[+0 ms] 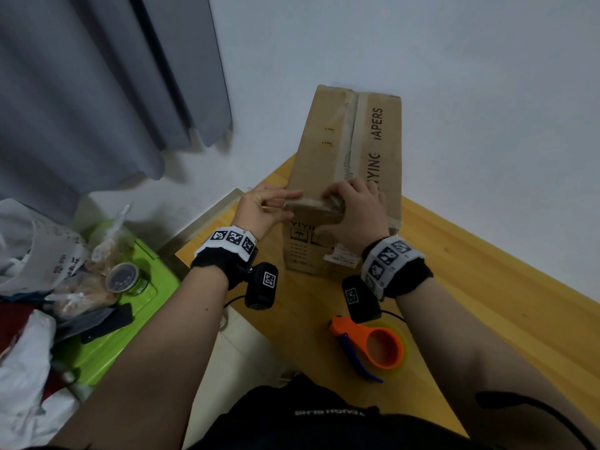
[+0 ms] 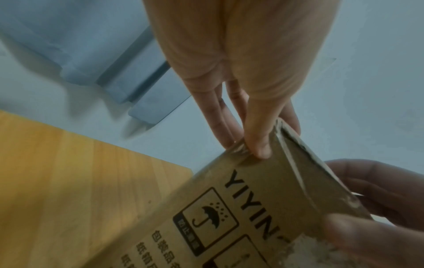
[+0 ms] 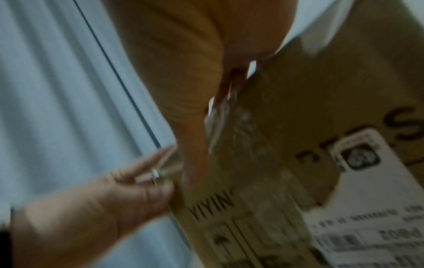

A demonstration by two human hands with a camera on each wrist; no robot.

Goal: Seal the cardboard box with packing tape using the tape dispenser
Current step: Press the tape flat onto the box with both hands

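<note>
White wall [image 1: 422, 53] fills the far side, with one grey curtain [image 1: 97, 92] hanging at far left. Below it runs one wooden table [image 1: 487, 303], its corner pointing left. One cardboard box [image 1: 328, 151] stands on the table, its long axis running from near to far, the taped seam on top following that same line. One green case [image 1: 107, 349] sits low at left, cluttered with bags and one round tin [image 1: 123, 277].

Both hands are on the box's near top edge — two hands, touching it side by side. My left hand [image 1: 263, 211] pinches the near-left corner, thumb on the near face and straight fingers on top. My right hand [image 1: 357, 211] curls over the edge by the seam, fingers bent down onto the tape.

One orange tape dispenser [image 1: 373, 344] lies near me on the table, well apart from the box — nose pointing left, blue handle toward me.
</note>
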